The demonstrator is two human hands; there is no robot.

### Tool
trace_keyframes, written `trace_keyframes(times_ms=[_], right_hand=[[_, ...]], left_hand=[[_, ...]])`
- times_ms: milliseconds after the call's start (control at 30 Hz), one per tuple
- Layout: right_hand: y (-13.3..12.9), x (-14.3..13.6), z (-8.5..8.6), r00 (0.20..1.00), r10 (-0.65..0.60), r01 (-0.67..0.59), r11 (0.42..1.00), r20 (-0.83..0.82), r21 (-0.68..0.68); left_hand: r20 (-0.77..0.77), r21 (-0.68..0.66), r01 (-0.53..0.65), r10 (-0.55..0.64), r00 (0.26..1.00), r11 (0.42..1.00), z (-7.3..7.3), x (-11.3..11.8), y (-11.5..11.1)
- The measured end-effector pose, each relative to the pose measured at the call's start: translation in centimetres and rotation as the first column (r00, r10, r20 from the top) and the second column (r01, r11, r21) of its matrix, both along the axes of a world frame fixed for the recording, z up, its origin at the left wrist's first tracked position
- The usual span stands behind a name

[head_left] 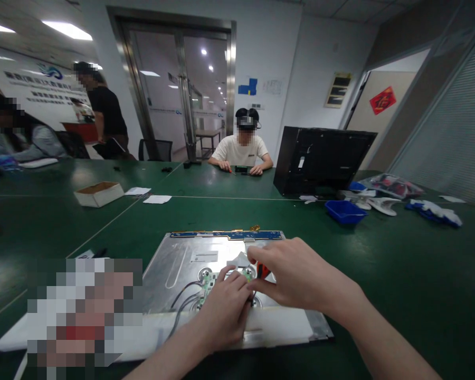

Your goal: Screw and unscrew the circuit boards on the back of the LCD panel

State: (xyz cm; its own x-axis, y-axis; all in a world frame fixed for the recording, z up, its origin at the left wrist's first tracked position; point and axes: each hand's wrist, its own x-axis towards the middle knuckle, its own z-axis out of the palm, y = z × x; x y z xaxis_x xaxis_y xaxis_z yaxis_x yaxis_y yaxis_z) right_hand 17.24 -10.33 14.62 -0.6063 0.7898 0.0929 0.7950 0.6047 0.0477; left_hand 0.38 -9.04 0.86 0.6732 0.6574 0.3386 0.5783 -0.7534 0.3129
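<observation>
A flat silver metal panel (170,258), like the back of a display, lies on the green table in front of me. A small green circuit board (210,282) with dark cables (182,296) running from it sits at its middle. My right hand (291,272) is closed round the red and black handle of a screwdriver (263,271), whose tip is hidden behind my fingers. My left hand (226,306) rests over the circuit board with its fingers curled together, close beside the screwdriver. Whatever its fingertips hold is hidden. A blue circuit strip (229,235) runs along the panel's far edge.
A white foam-like strip (285,322) lies along the panel's near edge. Beyond stand a blue tray (345,211), a black monitor-like casing (324,161) and a shallow box (98,194). Gloves (435,211) lie at right. A person (243,150) sits across the table.
</observation>
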Motion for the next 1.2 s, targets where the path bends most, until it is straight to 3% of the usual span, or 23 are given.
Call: trace_keyframes(times_ms=[533, 800, 1000, 1200], right_hand=[[0.66, 0.01, -0.42, 1.0, -0.026, 0.026, 1.0, 0.01, 0.002], [0.82, 0.19, -0.35, 0.997, 0.052, -0.053, 0.999, -0.059, -0.012], [1.0, 0.17, -0.43, 1.0, 0.0, 0.0, 1.0, -0.004, -0.016], [0.62, 0.24, -0.18, 0.997, 0.057, -0.058, 0.998, -0.05, -0.034]], left_hand=[[-0.015, -0.01, 0.004, -0.004, 1.0, 1.0, 0.14, -0.1, 0.02], [-0.035, -0.009, 0.005, -0.005, 0.999, 1.0, -0.03, -0.07, 0.08], [-0.018, -0.013, -0.001, 0.001, 1.0, 1.0, 0.07, -0.07, -0.01], [-0.031, -0.012, -0.002, 0.001, 1.0, 1.0, 0.34, -0.01, -0.03]])
